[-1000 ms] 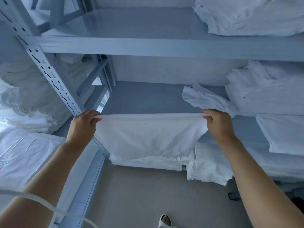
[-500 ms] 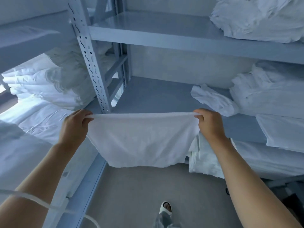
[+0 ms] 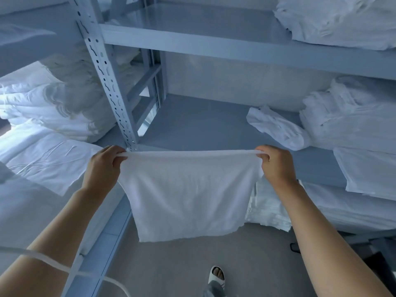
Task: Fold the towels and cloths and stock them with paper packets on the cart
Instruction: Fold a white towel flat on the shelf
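In front of the metal shelf (image 3: 192, 125), the left hand (image 3: 102, 166) and right hand (image 3: 278, 166) each pinch a top corner of the white towel (image 3: 188, 196), stretching it flat, probably for folding.

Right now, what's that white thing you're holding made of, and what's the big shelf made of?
Towel: soft woven cloth, probably cotton. It droops limp between the left hand and right hand, looks matte, and its bottom edge is slightly ragged.
Shelf: likely painted metal. It looks grey-blue, smooth and stiff, and its post has punched slots.
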